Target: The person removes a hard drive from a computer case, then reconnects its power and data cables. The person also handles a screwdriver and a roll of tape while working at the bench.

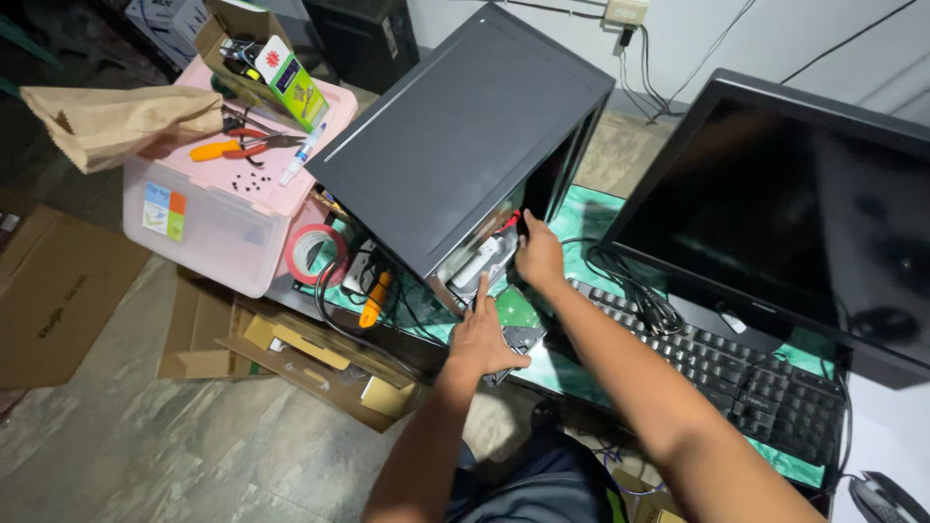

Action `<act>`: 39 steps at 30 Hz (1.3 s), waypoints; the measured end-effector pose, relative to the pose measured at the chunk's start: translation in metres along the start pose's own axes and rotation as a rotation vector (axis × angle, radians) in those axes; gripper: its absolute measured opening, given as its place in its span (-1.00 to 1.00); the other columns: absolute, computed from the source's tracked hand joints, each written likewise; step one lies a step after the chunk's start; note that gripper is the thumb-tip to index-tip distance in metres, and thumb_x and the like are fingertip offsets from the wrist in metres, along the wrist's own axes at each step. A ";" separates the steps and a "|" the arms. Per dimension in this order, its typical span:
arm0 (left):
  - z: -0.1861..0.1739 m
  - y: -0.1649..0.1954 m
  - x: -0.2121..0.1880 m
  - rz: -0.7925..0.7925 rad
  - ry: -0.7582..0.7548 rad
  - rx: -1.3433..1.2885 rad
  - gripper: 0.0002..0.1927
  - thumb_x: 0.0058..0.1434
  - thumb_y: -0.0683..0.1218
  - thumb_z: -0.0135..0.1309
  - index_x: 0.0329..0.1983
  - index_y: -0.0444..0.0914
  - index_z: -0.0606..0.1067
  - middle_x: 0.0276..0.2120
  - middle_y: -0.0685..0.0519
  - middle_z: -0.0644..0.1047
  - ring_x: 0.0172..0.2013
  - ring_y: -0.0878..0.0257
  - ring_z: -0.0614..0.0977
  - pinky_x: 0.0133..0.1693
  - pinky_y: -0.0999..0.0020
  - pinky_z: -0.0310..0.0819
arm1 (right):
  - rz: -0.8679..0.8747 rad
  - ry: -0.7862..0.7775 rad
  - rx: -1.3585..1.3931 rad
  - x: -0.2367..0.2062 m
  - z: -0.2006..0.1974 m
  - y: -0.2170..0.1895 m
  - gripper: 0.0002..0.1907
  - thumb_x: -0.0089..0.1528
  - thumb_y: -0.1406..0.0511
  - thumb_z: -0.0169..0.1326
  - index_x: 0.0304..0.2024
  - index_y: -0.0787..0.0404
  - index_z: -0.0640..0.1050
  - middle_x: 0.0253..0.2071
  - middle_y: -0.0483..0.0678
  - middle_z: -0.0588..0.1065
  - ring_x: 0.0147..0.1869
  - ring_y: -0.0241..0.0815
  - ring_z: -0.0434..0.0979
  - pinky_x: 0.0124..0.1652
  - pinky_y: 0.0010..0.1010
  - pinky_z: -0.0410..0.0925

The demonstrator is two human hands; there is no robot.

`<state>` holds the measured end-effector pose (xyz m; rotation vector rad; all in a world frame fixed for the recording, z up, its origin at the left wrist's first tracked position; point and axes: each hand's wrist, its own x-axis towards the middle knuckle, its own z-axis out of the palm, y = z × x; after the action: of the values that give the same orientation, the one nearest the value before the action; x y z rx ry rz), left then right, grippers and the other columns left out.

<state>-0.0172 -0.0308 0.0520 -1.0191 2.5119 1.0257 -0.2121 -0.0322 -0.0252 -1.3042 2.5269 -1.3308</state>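
The left hand point(481, 341) lies on a hard drive point(516, 324) at the open end of the black computer case point(455, 136); its forefinger points straight up toward the case, the other fingers loosely spread over the drive's edge. The right hand point(539, 257) reaches into the case's open side, fingers curled around the rim; what they pinch inside cannot be told. The drive sits just below the case on the green tabletop point(601, 218), between the case and the keyboard point(736, 373).
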 end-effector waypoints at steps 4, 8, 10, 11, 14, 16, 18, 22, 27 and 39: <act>0.007 0.002 0.004 0.018 0.181 -0.061 0.33 -0.37 0.24 0.51 0.33 -0.49 0.10 0.48 -0.19 -0.10 0.30 -0.18 0.34 0.13 -0.01 0.41 | 0.110 -0.162 0.012 -0.026 -0.058 -0.001 -0.74 0.25 0.37 0.08 -0.01 0.19 0.63 -0.02 0.15 0.59 0.01 0.22 0.58 0.01 -0.10 0.42; 0.012 0.014 0.019 -0.069 0.313 -0.072 0.27 -0.33 0.23 0.50 0.32 -0.44 0.12 0.30 -0.18 0.14 0.22 -0.16 0.38 0.15 -0.02 0.35 | -0.084 -0.276 -0.178 -0.048 -0.096 -0.002 -0.75 0.22 0.34 0.08 -0.07 0.21 0.64 0.04 0.06 0.58 0.09 0.13 0.54 0.08 -0.16 0.37; 0.013 0.016 0.021 -0.104 0.337 -0.044 0.24 -0.33 0.22 0.49 0.31 -0.41 0.13 0.21 -0.17 0.21 0.17 -0.16 0.40 0.16 0.00 0.34 | -0.249 -0.328 -0.260 -0.058 -0.104 -0.002 -0.76 0.21 0.31 0.10 -0.10 0.23 0.65 0.05 0.06 0.56 0.12 0.13 0.50 0.10 -0.14 0.33; 0.012 0.017 0.023 -0.111 0.343 -0.018 0.22 -0.34 0.21 0.48 0.30 -0.40 0.14 0.18 -0.17 0.24 0.15 -0.15 0.41 0.16 0.02 0.35 | -0.265 -0.351 -0.276 -0.061 -0.106 -0.001 -0.77 0.24 0.28 0.09 -0.12 0.22 0.65 0.05 0.06 0.56 0.11 0.12 0.49 0.10 -0.13 0.32; 0.012 0.019 0.025 -0.128 0.327 0.060 0.20 -0.33 0.20 0.46 0.30 -0.38 0.15 0.11 -0.17 0.28 0.10 -0.12 0.42 0.15 0.05 0.35 | -0.179 -0.480 -0.321 -0.068 -0.109 0.005 -0.76 0.28 0.21 0.05 -0.15 0.20 0.64 0.00 -0.01 0.57 0.06 0.07 0.50 0.08 -0.15 0.34; 0.014 0.020 0.025 -0.132 0.330 0.084 0.19 -0.33 0.19 0.46 0.29 -0.38 0.15 0.09 -0.17 0.29 0.10 -0.11 0.41 0.14 0.07 0.35 | -0.138 -0.522 -0.338 -0.070 -0.108 0.009 -0.75 0.29 0.20 0.04 -0.18 0.20 0.64 -0.04 -0.02 0.57 0.03 0.06 0.51 0.06 -0.15 0.36; 0.017 0.022 0.024 -0.127 0.366 0.079 0.19 -0.34 0.18 0.45 0.29 -0.40 0.15 0.09 -0.18 0.29 0.12 -0.10 0.40 0.13 0.10 0.37 | -0.165 -0.498 -0.347 -0.068 -0.104 0.011 -0.77 0.27 0.21 0.05 -0.22 0.20 0.65 -0.06 0.02 0.57 0.01 0.08 0.52 0.04 -0.13 0.39; 0.020 0.022 0.024 -0.147 0.355 0.083 0.25 -0.32 0.20 0.46 0.35 -0.42 0.13 0.11 -0.17 0.29 0.16 -0.07 0.36 0.18 0.12 0.30 | -0.059 -0.399 -0.153 -0.040 -0.074 0.004 -0.76 0.30 0.23 0.03 -0.17 0.22 0.64 -0.11 0.12 0.57 0.01 0.18 0.54 -0.01 -0.06 0.41; 0.019 0.021 0.028 -0.136 0.284 0.129 0.33 -0.30 0.25 0.47 0.43 -0.41 0.08 0.15 -0.12 0.29 0.22 -0.02 0.29 0.29 0.14 0.13 | 0.024 -0.564 -0.238 0.013 -0.021 -0.012 -0.68 0.28 0.29 -0.02 0.05 0.01 0.61 -0.13 0.21 0.58 -0.05 0.28 0.58 -0.07 0.05 0.42; 0.021 0.003 0.024 0.020 0.297 0.103 0.45 -0.32 0.38 0.47 0.44 -0.44 0.00 0.26 -0.27 0.18 0.29 -0.16 0.16 0.28 0.01 0.02 | -0.090 -0.686 -0.487 0.038 0.014 -0.002 -0.59 0.26 0.35 -0.06 0.15 0.02 0.51 -0.22 0.20 0.61 -0.10 0.24 0.64 -0.13 0.02 0.48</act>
<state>-0.0375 -0.0272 0.0276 -1.1939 2.7803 0.7894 -0.2303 -0.0676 -0.0196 -1.5931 2.3405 -0.1668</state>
